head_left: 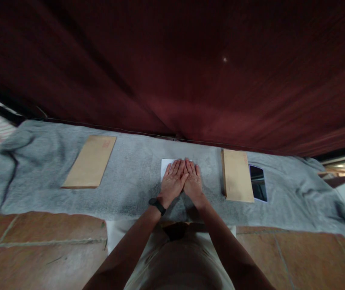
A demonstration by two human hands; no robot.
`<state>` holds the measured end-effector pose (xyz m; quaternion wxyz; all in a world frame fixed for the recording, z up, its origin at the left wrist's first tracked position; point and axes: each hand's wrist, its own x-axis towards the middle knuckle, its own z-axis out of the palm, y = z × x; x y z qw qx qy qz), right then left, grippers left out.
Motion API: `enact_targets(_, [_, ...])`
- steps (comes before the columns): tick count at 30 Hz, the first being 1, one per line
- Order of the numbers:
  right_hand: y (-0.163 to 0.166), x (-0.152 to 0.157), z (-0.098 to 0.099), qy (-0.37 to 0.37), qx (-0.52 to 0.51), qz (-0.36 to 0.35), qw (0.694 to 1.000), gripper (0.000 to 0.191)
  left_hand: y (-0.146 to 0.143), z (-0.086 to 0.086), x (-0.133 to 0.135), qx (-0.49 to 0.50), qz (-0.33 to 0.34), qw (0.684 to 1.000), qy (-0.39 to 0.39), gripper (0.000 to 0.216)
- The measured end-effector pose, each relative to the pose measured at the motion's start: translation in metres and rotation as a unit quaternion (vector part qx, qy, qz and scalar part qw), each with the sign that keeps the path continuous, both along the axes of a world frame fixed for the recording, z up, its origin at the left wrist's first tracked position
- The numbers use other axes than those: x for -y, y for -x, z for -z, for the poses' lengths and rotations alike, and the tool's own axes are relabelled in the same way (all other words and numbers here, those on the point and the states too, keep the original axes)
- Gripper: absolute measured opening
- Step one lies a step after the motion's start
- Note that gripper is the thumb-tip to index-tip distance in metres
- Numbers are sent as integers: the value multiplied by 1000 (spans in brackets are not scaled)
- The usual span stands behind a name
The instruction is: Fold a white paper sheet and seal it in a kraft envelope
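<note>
- Paper [164, 166]: under the 2 hands, on the cloth [136, 169]; its exposed far-left corner lies nearer the left hand [174, 179].
- Left hand and right hand [193, 180]: laid flat, fingers straight and pointing away from the body, grasping nothing.
- Paper's far edge runs side to side; long axis hidden, cannot tell.

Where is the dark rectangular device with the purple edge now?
In the head view, the device lies on the grey cloth, right of the bare right hand, close along the right edge of the thick tan paper packet.
</note>
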<state>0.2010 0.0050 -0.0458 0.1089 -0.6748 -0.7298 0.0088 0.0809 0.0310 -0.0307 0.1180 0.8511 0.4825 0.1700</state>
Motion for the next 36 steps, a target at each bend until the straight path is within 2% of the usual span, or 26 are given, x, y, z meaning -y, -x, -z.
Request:
enact_targets(7, [1,-2,0,-19,-37,18,999,53,28,10,-5,-26,-56,998,-25,57])
enact_targets(22, [-43,25,3,-55,-27,83,995,53,37,8,-2,-21,-94,995,-30,60])
enact_targets(25, [-38,29,0,-73,-44,94,992,54,37,6,-1,-24,-95,995,-31,59])
enact_targets(27, [-27,31,-2,-75,-53,60,994,53,38,4,-2,-13,-92,995,-28,58])
enact_targets(29, [-12,32,-5,-58,-58,0,997,53,41,2,-3,19,-88,996,-13,56])
enact_targets(32, [6,32,-5,-37,-65,-34,997,52,49,3,-5,132,-105,985,49,51])
enact_targets(36, [12,31,-4,-33,-72,-26,997,52,58,9,-8,305,-155,929,141,44])
